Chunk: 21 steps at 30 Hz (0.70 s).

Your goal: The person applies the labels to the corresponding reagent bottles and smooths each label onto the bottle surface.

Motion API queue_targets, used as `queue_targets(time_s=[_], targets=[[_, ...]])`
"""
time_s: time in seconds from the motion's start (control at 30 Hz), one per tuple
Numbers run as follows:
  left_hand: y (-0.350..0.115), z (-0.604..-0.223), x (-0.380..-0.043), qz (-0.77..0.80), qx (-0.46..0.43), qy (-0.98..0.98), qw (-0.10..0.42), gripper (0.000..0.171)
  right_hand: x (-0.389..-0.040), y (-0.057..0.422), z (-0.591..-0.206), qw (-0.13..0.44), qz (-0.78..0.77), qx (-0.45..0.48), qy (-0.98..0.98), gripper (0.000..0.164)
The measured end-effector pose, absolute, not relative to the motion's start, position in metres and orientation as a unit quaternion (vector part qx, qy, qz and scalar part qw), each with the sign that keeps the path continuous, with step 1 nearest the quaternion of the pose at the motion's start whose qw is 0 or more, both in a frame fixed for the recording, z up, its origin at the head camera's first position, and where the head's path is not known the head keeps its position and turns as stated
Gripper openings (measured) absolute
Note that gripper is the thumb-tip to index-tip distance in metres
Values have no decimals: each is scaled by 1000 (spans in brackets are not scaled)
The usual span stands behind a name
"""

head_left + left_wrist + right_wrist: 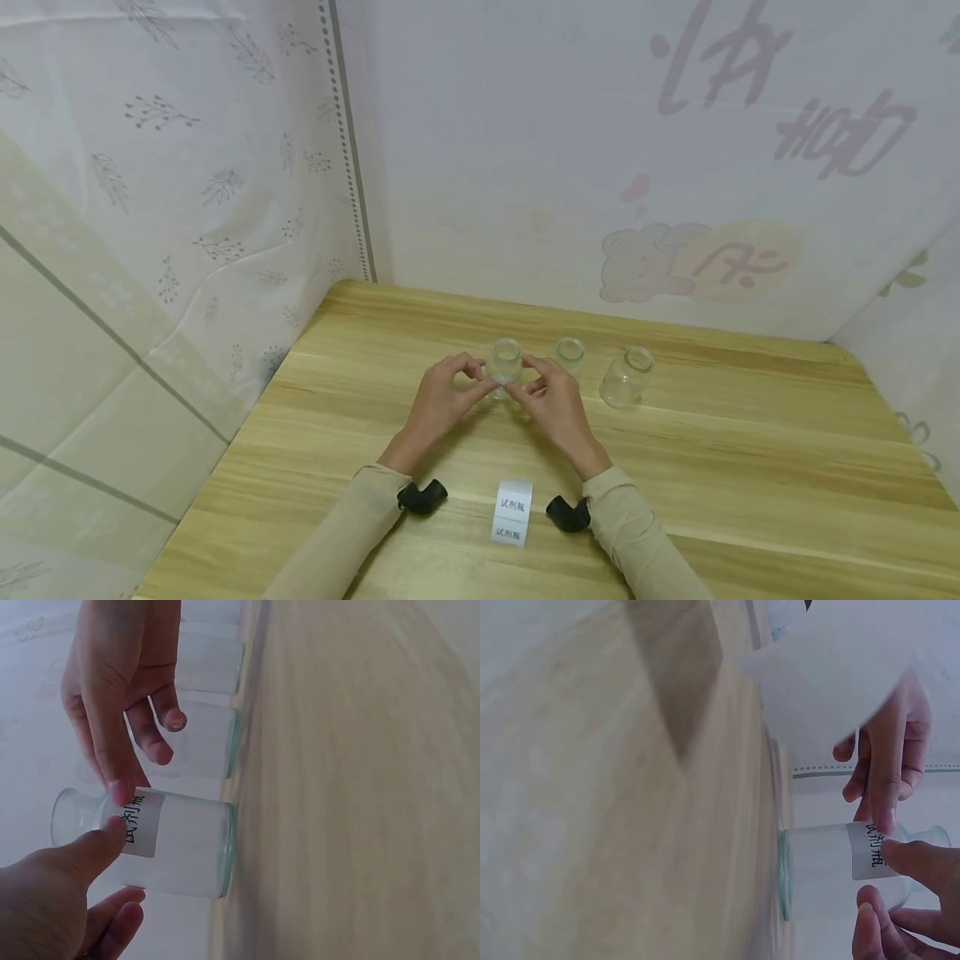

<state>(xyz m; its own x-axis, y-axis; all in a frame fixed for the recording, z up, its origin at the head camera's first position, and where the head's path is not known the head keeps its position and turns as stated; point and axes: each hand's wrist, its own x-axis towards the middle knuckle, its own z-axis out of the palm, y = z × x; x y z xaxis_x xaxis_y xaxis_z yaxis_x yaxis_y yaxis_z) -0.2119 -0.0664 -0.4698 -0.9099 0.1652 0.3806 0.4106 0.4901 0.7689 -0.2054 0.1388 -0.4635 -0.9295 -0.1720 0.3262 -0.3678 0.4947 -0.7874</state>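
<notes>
A clear glass bottle (pixel 507 353) stands upright on the table between the two hands. It bears a white label (pixel 146 825) with black printed characters on its side. My left hand (pixel 444 402) holds the bottle from the left, its thumb (pixel 105 844) pressing on the label and its fingers round the far side. From the right, my right hand (pixel 553 408) holds it likewise, with the thumb (pixel 911 859) on the label close to the other thumb. The label's upper edge lies partly hidden under both thumbs.
Two more glass bottles, one partly behind the right hand (pixel 570 353) and one farther right (pixel 627 380), stand in line. A strip of printed labels (pixel 512 512) lies nearer on the wooden table (pixel 750 467). Black bands with camera mounts (pixel 423 497) sit at the wrists.
</notes>
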Motion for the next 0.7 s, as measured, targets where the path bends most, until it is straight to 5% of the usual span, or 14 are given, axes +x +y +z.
queue_targets(time_s=[0.7], targets=[[-74,-470,-215,-493,-188,-842,113,22,-205,144,-456,58,497,157,-852,39]])
